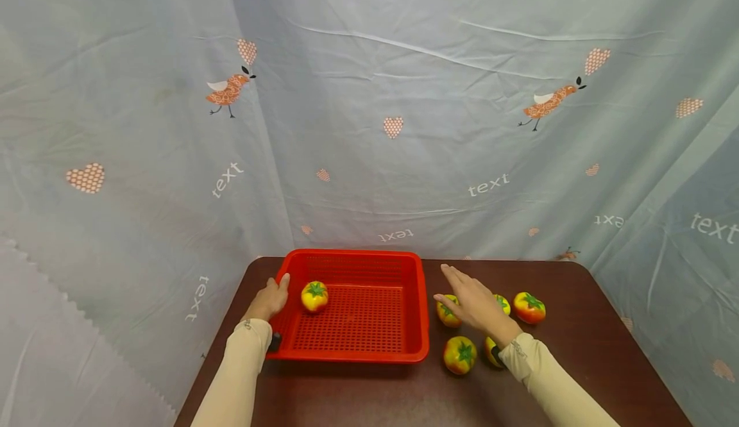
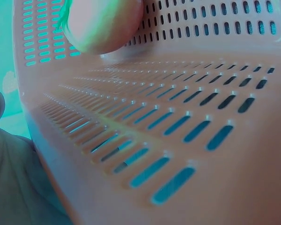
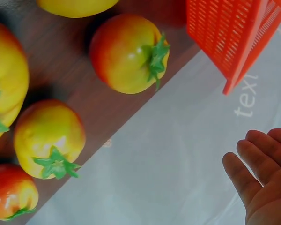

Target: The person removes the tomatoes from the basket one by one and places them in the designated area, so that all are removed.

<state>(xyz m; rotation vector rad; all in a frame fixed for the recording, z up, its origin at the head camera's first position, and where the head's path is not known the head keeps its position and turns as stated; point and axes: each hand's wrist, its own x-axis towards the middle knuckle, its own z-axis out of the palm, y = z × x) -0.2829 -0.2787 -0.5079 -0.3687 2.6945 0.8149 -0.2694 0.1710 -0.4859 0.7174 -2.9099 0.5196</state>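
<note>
My left hand (image 1: pixel 271 300) grips the left rim of a red perforated plastic basket (image 1: pixel 352 356), its thumb overlapping the rim in the head view. In the left wrist view this hand (image 2: pixel 18 180) shows beside the basket wall, its fingers mostly out of frame. Inside the basket, toward its left side, sits one yellow-red tomato (image 1: pixel 314 297) with green leaves on top. My right hand (image 1: pixel 473 302) is over the table to the right of the basket, fingers extended and holding nothing. A tomato (image 1: pixel 445 318) shows partly behind its thumb, and another tomato (image 1: pixel 460 355) stands nearer the front.
More tomatoes lie around my right wrist, including one at the far right (image 1: pixel 529 308). They rest on a dark brown table (image 1: pixel 583 343). A pale patterned curtain (image 1: pixel 358 93) hangs behind the table and along both sides.
</note>
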